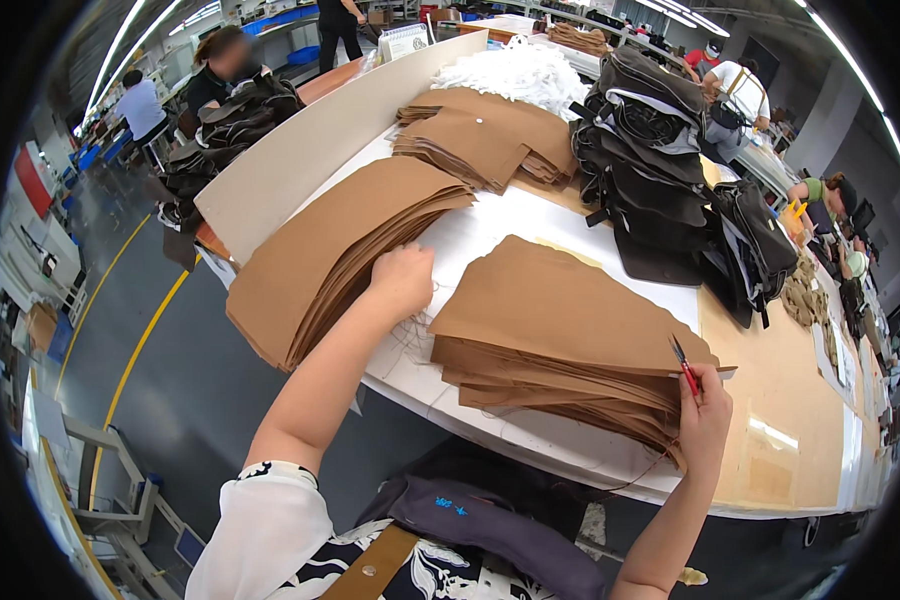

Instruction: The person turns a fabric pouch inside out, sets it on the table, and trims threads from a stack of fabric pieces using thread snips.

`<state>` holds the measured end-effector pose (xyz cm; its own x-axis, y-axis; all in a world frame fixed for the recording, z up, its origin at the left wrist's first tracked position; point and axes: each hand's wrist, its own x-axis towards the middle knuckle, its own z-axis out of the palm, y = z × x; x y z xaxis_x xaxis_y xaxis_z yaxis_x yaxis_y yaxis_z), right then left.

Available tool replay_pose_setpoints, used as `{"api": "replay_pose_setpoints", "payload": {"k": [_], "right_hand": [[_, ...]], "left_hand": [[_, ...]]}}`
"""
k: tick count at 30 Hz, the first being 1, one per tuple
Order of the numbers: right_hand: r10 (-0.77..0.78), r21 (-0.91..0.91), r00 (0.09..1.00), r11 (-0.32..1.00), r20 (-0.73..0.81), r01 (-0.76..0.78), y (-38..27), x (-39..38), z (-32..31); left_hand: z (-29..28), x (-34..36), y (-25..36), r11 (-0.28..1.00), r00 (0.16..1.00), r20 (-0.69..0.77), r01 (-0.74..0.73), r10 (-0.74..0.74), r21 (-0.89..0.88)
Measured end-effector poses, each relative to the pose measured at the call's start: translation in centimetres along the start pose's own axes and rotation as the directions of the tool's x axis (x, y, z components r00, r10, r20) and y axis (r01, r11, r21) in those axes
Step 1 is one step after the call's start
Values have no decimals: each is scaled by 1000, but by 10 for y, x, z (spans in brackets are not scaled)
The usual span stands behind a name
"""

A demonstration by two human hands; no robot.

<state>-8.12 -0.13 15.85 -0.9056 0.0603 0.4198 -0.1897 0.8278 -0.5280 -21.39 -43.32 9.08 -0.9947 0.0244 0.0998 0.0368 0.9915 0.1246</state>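
Observation:
Brown fabric panels lie in two stacks before me, a left stack [340, 235] and a right stack [560, 320]. My left hand [405, 280] is closed at the inner edge of the left stack, fingers curled out of sight, so what they pinch is hidden. Loose threads [402, 345] trail on the white surface below it. At the right end of the other stack, my right hand [705, 405] grips small red-handled thread snips [686, 368], their dark tips pointing away from me. Its fingers also touch the panel edges there.
Behind the stacks lie more brown panels [490, 130] and a heap of white strips [515, 75]. Black bags [650, 150] are piled at the back right. A pale board [320, 150] stands along the table's left edge. Other people work at surrounding tables.

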Motion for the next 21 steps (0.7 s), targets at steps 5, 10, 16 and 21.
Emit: {"api": "replay_pose_setpoints", "payload": {"k": [5, 10, 16, 21], "right_hand": [[0, -3, 1000, 1000, -4, 0, -1, 0, 0], [-6, 29, 1000, 1000, -11, 6, 0, -1, 1], [-21, 62, 999, 998, -28, 23, -5, 2, 3], [-29, 27, 997, 999, -71, 31, -9, 8, 0]], "left_hand": [[-27, -18, 10, 806, 915, -27, -369, 403, -463], [-26, -38, 0, 934, 928, 121, -339, 352, -115], [-20, -34, -21, 953, 966, -8, -255, 260, 161], [-35, -47, -5, 960, 939, -260, -261, 227, -104]]}}
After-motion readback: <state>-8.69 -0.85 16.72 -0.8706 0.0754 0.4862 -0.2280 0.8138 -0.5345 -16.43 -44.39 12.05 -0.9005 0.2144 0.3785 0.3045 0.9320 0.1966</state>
